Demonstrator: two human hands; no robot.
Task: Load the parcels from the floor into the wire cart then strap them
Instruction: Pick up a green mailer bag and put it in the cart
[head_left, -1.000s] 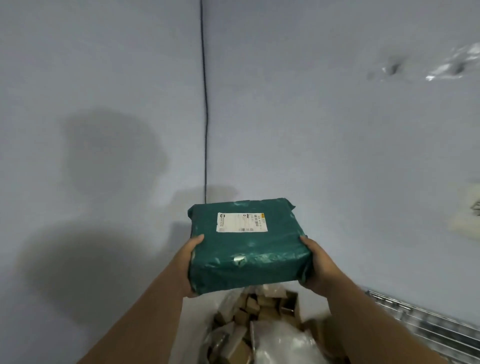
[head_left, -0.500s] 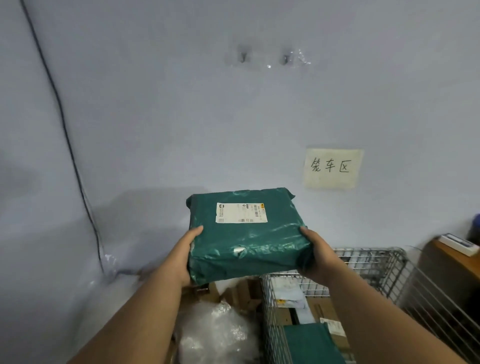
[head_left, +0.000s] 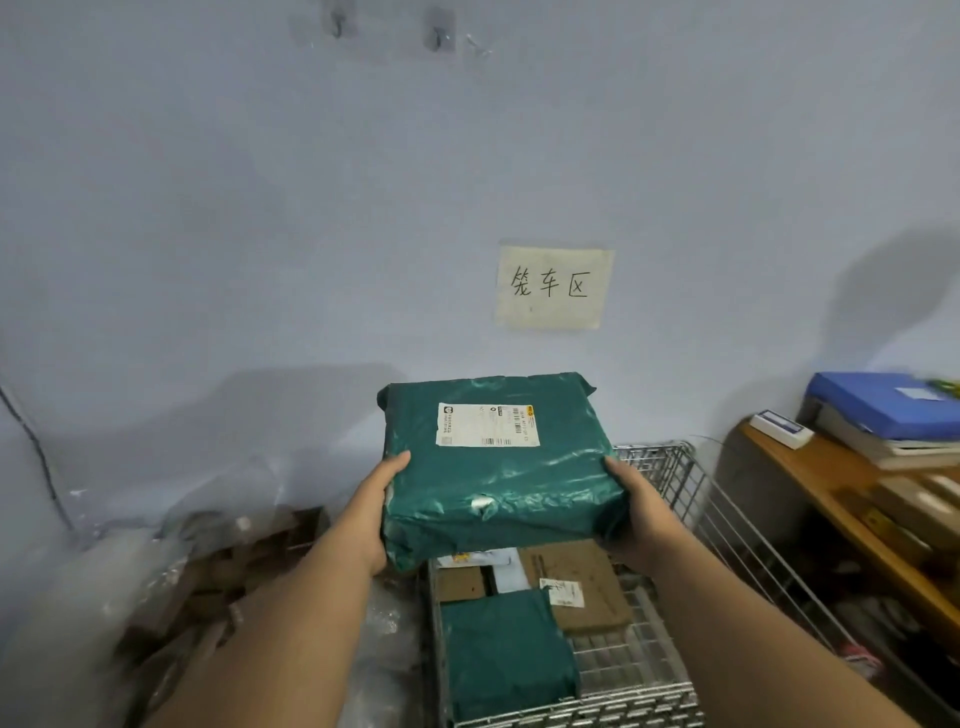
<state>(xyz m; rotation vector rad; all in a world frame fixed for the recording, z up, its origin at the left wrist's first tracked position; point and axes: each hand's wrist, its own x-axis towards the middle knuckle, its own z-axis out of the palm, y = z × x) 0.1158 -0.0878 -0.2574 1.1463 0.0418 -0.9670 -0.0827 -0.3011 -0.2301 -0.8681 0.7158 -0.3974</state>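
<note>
The green parcel (head_left: 498, 467) is held level in the air above the far end of the wire cart (head_left: 670, 467), label up. The left hand (head_left: 371, 512) and right hand (head_left: 636, 512) clamp its two sides, fingers curled underneath. Inside the cart lie another green parcel (head_left: 506, 652) and a brown parcel (head_left: 576, 582).

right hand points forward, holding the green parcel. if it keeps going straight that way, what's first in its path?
Probably the far wall of the wire cart, just beyond the right hand gripping the green parcel. If the hand clears that rim, the wall behind comes next; depth is unclear.
</note>
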